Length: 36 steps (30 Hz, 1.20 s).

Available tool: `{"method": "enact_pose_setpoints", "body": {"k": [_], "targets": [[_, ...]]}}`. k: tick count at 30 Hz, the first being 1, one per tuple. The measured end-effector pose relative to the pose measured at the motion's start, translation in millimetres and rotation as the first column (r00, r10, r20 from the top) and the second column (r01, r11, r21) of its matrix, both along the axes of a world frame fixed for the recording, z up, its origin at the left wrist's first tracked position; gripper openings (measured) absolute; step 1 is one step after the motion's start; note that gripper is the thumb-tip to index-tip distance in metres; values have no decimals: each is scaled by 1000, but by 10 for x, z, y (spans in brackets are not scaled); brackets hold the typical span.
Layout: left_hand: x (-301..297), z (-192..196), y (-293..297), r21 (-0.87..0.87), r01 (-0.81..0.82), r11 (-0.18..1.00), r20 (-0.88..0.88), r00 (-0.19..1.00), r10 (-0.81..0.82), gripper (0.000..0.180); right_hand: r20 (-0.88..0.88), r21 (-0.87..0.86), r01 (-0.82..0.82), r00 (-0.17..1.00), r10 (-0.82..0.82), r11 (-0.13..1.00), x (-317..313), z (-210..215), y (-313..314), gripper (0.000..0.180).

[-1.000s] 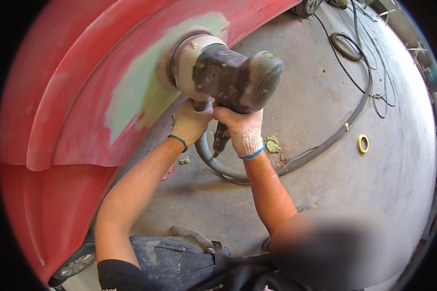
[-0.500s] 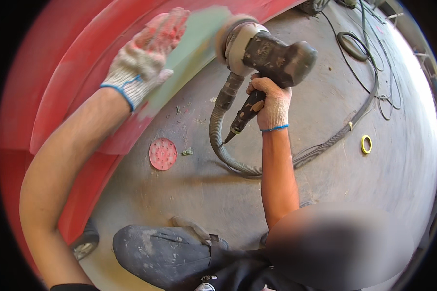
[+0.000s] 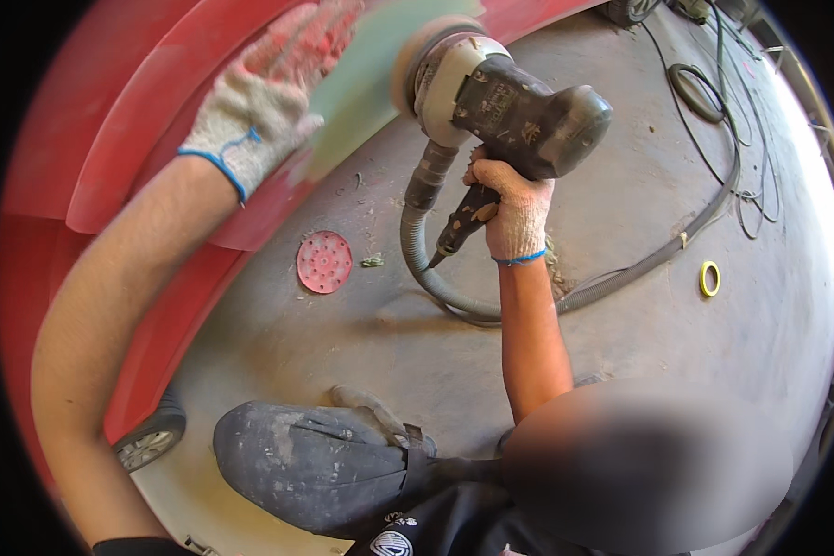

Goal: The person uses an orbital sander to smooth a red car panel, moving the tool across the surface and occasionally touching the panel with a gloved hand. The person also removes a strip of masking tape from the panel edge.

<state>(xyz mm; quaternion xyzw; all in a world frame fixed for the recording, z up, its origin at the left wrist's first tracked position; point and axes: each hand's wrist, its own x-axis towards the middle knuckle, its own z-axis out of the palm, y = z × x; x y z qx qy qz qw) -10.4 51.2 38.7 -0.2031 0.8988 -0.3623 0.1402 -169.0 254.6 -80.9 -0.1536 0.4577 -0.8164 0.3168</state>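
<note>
Red car panel (image 3: pixel 111 139), left hand flat on filler patch, sander held off in right hand.
Left hand (image 3: pixel 259 102), gloved, has come off the sander since a second ago and now lies open, fingers spread, on the green filler patch (image 3: pixel 371 83), gripping nothing; looks like feeling the sanded spot, though motion blur makes contact uncertain. Right hand (image 3: pixel 514 208) clenched around the sander (image 3: pixel 500 97) handle, alone now; pad near the panel's edge, just beside the patch, seemingly lifted clear. Hose (image 3: pixel 565 296) trails over the floor (image 3: pixel 621 232). Red disc (image 3: pixel 324 262) lies on floor below the panel; yellow tape ring (image 3: pixel 710 278) well apart, right.
</note>
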Motion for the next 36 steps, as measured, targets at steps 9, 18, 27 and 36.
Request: {"method": "enact_pose_setpoints", "body": {"k": [9,18,27,36], "targets": [[819,-520,466,-173,183,968,231,963,-141,86,-145,72,-41,988,51,997,368,-107,-127,24],[1136,-673,1014,511,13,859,37,999,-36,50,-609,242,68,787,97,968,652,31,-151,50],[1045,-756,1033,554,42,831,20,998,-64,46,-616,280,84,780,112,956,725,60,-104,50],[794,-149,870,193,304,933,-207,942,-264,72,-208,120,34,978,-9,992,541,-21,-155,44]]}}
